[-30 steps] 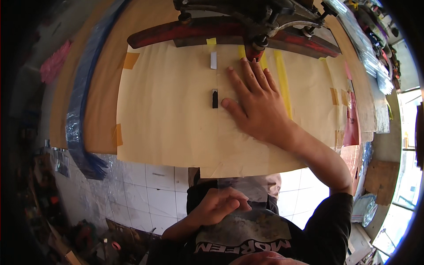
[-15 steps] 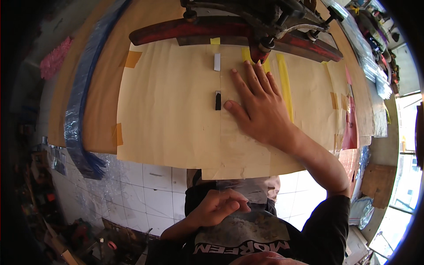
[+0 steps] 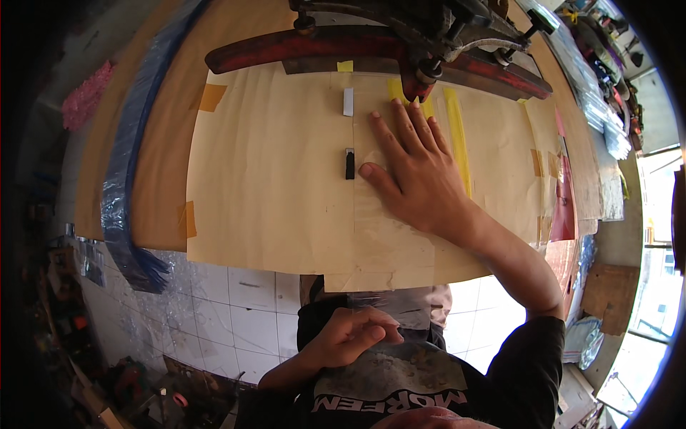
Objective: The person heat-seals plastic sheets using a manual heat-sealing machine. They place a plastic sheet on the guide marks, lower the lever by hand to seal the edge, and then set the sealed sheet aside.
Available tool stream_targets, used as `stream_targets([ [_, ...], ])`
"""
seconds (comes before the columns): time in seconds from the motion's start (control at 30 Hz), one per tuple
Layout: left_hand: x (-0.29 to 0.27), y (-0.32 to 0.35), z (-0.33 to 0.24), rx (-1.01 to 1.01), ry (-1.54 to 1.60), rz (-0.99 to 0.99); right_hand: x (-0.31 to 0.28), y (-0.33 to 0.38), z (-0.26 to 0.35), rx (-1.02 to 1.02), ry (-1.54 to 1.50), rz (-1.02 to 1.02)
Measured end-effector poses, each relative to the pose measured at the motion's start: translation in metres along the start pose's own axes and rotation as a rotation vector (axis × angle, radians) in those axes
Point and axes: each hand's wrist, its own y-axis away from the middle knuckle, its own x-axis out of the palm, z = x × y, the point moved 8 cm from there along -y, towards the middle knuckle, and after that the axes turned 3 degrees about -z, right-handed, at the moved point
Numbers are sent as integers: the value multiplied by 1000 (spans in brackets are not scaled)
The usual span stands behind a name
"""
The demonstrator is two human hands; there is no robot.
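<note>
My right hand (image 3: 418, 171) lies flat, fingers spread, on a clear plastic sheet (image 3: 389, 236) that covers tan paper (image 3: 271, 179) taped to a wooden table (image 3: 161, 157). Its thumb tip almost touches a small black marker strip (image 3: 349, 163), and a white strip (image 3: 348, 101) sits further up. My left hand (image 3: 350, 336) hangs low by my belly over my black shirt, fingers curled loosely with nothing seen inside them. A red and dark metal press frame (image 3: 371, 46) stretches across the table's far side, just beyond my right fingertips.
Yellow tape strips (image 3: 457, 136) run beside my right hand. A blue plastic roll (image 3: 125, 186) lies along the table's left edge. Red sheets (image 3: 561, 200) sit at the right end. White floor tiles (image 3: 236, 314) and clutter (image 3: 143, 386) lie below the table.
The view has shifted slightly. My right hand stays pressed flat on the sheet and my left hand stays by my belly.
</note>
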Motion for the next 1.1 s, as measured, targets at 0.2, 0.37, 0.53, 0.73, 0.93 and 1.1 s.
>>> stream_targets([
  [0.2,0,0,-1,9,-7,5,1,-1,0,-1,3,-5],
  [0.37,0,-1,-3,27,-48,-7,-2,-2,0,2,-5,-8],
  [0.53,3,-1,-3,9,37,0,-3,0,-2,-10,-11,0],
  [0.73,4,-1,0,23,49,12,-34,33,11,0,-217,239],
  [0.93,-1,3,-2,60,53,-26,-91,66,29,-30,-901,375],
  [1.1,2,1,2,35,75,-16,-78,133,22,-55,-1345,751],
])
